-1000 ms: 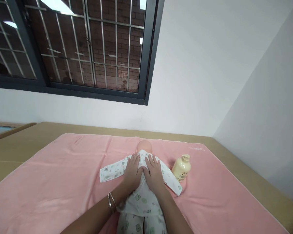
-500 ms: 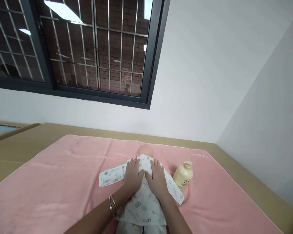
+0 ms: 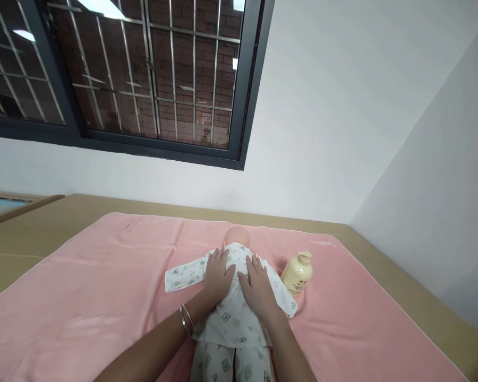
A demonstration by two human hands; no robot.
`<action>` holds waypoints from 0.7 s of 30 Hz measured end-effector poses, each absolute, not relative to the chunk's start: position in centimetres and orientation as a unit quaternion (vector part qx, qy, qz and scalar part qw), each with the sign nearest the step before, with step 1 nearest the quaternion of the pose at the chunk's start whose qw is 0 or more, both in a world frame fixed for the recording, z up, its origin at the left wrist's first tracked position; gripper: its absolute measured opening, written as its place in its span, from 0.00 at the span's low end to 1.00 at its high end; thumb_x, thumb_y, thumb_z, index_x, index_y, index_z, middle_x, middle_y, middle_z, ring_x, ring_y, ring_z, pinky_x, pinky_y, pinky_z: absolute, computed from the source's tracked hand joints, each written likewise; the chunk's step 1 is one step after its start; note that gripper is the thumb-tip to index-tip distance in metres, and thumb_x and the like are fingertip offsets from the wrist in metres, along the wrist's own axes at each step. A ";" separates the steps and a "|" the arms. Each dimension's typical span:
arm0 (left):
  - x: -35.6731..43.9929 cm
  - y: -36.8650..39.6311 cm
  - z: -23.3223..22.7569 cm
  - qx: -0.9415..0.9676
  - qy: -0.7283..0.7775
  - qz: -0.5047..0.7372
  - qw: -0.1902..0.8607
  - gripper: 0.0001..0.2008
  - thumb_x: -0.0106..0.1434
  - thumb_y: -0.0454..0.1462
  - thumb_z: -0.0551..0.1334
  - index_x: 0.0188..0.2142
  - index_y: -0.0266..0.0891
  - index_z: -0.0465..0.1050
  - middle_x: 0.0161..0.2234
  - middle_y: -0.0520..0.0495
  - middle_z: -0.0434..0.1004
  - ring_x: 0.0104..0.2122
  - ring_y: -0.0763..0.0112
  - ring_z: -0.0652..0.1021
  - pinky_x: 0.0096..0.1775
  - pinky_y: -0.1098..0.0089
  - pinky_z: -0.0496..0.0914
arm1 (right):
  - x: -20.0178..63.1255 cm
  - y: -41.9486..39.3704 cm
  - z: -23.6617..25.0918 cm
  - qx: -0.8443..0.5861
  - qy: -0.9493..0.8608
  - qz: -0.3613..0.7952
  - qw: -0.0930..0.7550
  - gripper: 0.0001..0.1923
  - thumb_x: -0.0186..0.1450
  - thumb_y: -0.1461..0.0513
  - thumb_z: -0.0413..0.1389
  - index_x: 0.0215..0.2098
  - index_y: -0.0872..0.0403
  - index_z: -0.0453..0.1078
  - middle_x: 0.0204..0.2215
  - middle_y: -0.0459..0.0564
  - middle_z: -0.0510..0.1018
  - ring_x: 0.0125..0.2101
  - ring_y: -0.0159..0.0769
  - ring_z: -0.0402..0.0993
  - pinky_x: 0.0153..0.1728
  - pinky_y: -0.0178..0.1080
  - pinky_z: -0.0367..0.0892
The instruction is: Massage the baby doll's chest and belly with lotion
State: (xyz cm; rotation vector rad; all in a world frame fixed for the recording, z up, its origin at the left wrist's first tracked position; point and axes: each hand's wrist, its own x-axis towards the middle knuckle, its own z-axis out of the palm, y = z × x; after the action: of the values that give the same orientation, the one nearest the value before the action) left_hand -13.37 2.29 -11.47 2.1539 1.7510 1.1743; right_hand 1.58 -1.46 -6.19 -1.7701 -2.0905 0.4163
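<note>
**Palms flat on the doll's back, hardly shifted**

We had the doll (image 3: 233,313) lying face down on the pink towel (image 3: 83,297), dressed in its printed suit, head (image 3: 236,235) pointing toward the wall. Over the last second our hands barely moved on it: both stayed pressed on the upper back, side by side, sliding only slightly along the cloth. We read that as smoothing or patting in progress, not a new grip.

Our left hand (image 3: 218,276) lay open, fingers spread and flat, holding nothing, a bangle (image 3: 186,320) on its wrist. Our right hand (image 3: 258,286) lay just beside it, also open and flat, thumb nearly touching the left one.

The suit's left sleeve (image 3: 183,274) stretched out empty on the towel; the right sleeve (image 3: 282,297) ran down toward the bottle (image 3: 297,273), which stood just beside it. The towel covered a tan table (image 3: 35,228) under a barred window (image 3: 143,79).
</note>
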 end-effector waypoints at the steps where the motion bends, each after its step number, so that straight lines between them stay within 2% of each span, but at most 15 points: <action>1: -13.4 2.3 -11.5 0.713 0.578 0.393 0.063 0.24 0.65 0.40 0.50 0.59 0.34 0.62 0.60 0.37 0.66 0.63 0.53 0.60 0.63 0.48 0.54 | 1.5 -1.5 -6.3 -0.632 -0.737 0.148 0.188 0.34 0.69 0.51 0.41 0.69 0.59 0.45 0.68 0.56 0.43 0.68 0.45 0.35 0.65 0.50 0.36; 8: -13.3 2.3 -11.5 0.708 0.582 0.394 0.066 0.24 0.65 0.40 0.50 0.58 0.33 0.63 0.60 0.37 0.66 0.63 0.53 0.61 0.62 0.48 0.54 | 1.1 -0.7 -6.6 -0.626 -0.740 0.138 0.205 0.33 0.69 0.53 0.42 0.68 0.60 0.48 0.68 0.57 0.45 0.68 0.44 0.36 0.65 0.49 0.38; 18: -13.4 2.5 -11.5 0.703 0.582 0.403 0.066 0.23 0.65 0.39 0.50 0.58 0.36 0.64 0.59 0.39 0.67 0.62 0.54 0.62 0.62 0.49 0.55 | 0.3 0.0 -5.3 -0.636 -0.745 0.088 0.184 0.31 0.66 0.56 0.46 0.65 0.60 0.56 0.64 0.60 0.57 0.65 0.49 0.47 0.63 0.51 0.43; 21: -13.4 2.4 -11.5 0.703 0.586 0.397 0.073 0.23 0.65 0.40 0.50 0.58 0.35 0.64 0.60 0.39 0.66 0.62 0.55 0.61 0.62 0.50 0.55 | 0.4 0.0 -5.4 -0.635 -0.745 0.083 0.186 0.30 0.66 0.56 0.46 0.64 0.59 0.57 0.64 0.60 0.58 0.65 0.49 0.47 0.63 0.51 0.43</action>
State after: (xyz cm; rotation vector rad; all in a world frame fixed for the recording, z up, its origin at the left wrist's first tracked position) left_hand -13.40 2.41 -11.48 2.1113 1.7592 1.1923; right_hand 0.38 -0.02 -5.37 -1.7883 -2.1000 0.2346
